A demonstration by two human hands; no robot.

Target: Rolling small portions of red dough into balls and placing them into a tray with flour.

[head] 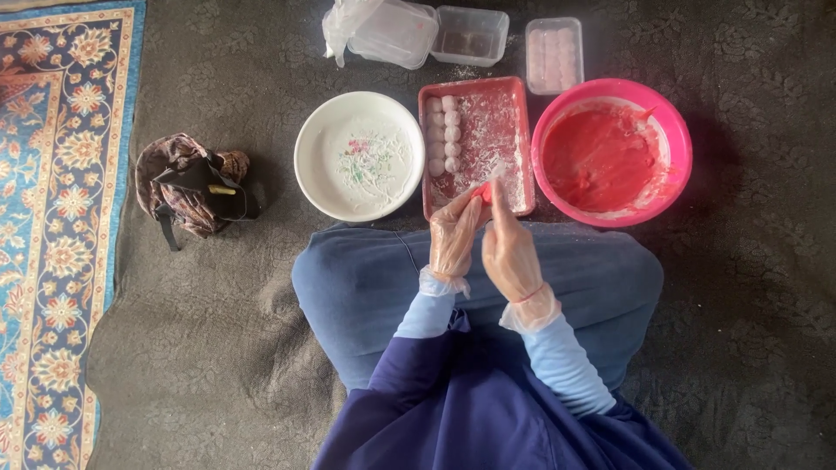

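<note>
White plate (359, 157), far left: dusted. Red tray (520, 139), centre: floured, rolled balls (442, 132) ranged along its left side. Pink bowl (680, 144), right: red paste. Step judged: a red piece (484, 192) is being shaped; placing beside the balls likely follows. Left hand (453, 237) and right hand (509, 248), gloved, are pinched together on the piece, above the tray's near edge.

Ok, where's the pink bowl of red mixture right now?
In the head view, the pink bowl sits on the dark carpet at upper right, just right of the floured red tray and beyond the right hand.
</note>
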